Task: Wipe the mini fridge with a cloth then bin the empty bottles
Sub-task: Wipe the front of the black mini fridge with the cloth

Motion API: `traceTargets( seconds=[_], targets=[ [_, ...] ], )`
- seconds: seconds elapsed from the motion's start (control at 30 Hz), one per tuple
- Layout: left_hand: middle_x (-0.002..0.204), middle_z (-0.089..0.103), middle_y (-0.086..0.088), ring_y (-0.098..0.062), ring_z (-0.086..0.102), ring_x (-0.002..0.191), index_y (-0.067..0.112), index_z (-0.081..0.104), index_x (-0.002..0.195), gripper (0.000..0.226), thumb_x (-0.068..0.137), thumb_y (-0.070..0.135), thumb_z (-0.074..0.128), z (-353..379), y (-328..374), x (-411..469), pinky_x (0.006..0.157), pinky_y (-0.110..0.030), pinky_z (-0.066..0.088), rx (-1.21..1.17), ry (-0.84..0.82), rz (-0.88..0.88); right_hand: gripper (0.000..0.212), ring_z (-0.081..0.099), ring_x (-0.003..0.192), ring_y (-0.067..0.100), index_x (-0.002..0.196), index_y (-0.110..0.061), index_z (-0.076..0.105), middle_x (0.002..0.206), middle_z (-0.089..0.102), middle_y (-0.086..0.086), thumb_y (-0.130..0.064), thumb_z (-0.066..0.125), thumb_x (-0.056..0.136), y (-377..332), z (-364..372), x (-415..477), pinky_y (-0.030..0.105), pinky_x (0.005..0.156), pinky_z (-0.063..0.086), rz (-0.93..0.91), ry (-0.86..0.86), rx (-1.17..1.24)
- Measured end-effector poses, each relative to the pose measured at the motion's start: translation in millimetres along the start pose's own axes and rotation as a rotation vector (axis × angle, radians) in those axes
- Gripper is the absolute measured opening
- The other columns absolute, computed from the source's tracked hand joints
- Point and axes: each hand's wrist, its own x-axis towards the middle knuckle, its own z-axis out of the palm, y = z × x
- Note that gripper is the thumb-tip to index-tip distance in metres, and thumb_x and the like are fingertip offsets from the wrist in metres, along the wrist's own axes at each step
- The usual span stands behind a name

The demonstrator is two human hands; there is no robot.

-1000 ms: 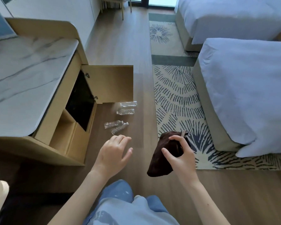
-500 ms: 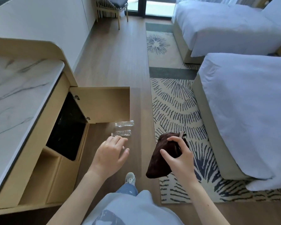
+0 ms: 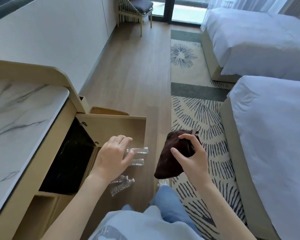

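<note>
The fingers (image 3: 184, 136) of the right hand (image 3: 192, 160) curl round a bunched dark brown cloth (image 3: 170, 153), thumb on its near side. The cloth hangs below the grip, and a small pale tag (image 3: 194, 131) sticks up at its top, any print on it too small to read. The left hand (image 3: 111, 156) is held palm down with its fingers (image 3: 121, 138) loosely spread, holding nothing.

Under and beside that hand, four clear crumpled plastic bottles (image 3: 140, 150) lie on their sides on the wooden plank floor (image 3: 137, 75), two further off and two nearer; no label can be read on them. Just to their left the black glass-fronted mini fridge (image 3: 71, 158) sits in a beige wooden cabinet, whose door (image 3: 114, 129) stands open. A white marble-topped desk (image 3: 16, 118) lies above the fridge. A brown woven basket (image 3: 107, 110) shows behind the door. A cream rug with dark lines (image 3: 197, 115) and a white-covered bed (image 3: 275, 135) lie to the right.
</note>
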Motion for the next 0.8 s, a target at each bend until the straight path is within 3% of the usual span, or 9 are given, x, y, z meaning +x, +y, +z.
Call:
traceTargets(
  seconds=[0.13,0.3,0.5,0.67,0.8],
  targets=[
    [0.107,0.068,-0.002,-0.022,0.062,0.1,0.009,0.068,0.113,0.05,0.09,0.041,0.038,16,-7,36,0.084,-0.036,0.054,0.0,0.004,-0.113,0.038,0.061,0.105,0.003,0.105,-0.028,0.064,0.101,0.065,-0.018,-0.005,0.08,0.079,8,10,74,0.011,0.085,0.047,-0.052,-0.115,0.001],
    [0.11,0.068,-0.001,-0.022,0.062,0.104,0.01,0.068,0.114,0.04,0.09,0.034,0.047,19,-13,82,0.085,-0.034,0.052,0.003,0.088,-0.348,0.042,0.06,0.11,0.006,0.108,-0.03,0.063,0.106,0.064,-0.021,-0.008,0.08,0.078,3,29,172,0.025,0.091,0.051,-0.166,-0.322,-0.057],
    [0.111,0.068,0.0,-0.02,0.061,0.105,0.01,0.068,0.114,0.047,0.09,0.04,0.04,8,-15,114,0.081,-0.03,0.051,0.02,0.229,-0.617,0.043,0.061,0.108,0.005,0.107,-0.035,0.063,0.107,0.064,-0.021,-0.011,0.081,0.076,-21,73,263,0.026,0.088,0.054,-0.289,-0.6,-0.057],
    [0.111,0.067,0.002,-0.019,0.061,0.105,0.012,0.067,0.115,0.05,0.091,0.043,0.036,4,-11,94,0.08,-0.029,0.051,0.042,0.326,-0.865,0.044,0.061,0.107,0.005,0.106,-0.039,0.063,0.11,0.064,-0.023,-0.011,0.081,0.076,-32,128,289,0.029,0.086,0.055,-0.327,-0.855,-0.03],
    [0.111,0.067,0.001,-0.02,0.062,0.104,0.01,0.067,0.116,0.041,0.092,0.037,0.048,6,-1,58,0.079,-0.027,0.049,0.061,0.38,-1.064,0.045,0.059,0.106,-0.006,0.106,-0.043,0.062,0.109,0.064,-0.028,-0.013,0.081,0.078,-40,170,280,0.01,0.078,0.05,-0.382,-1.077,-0.008]
  ],
)
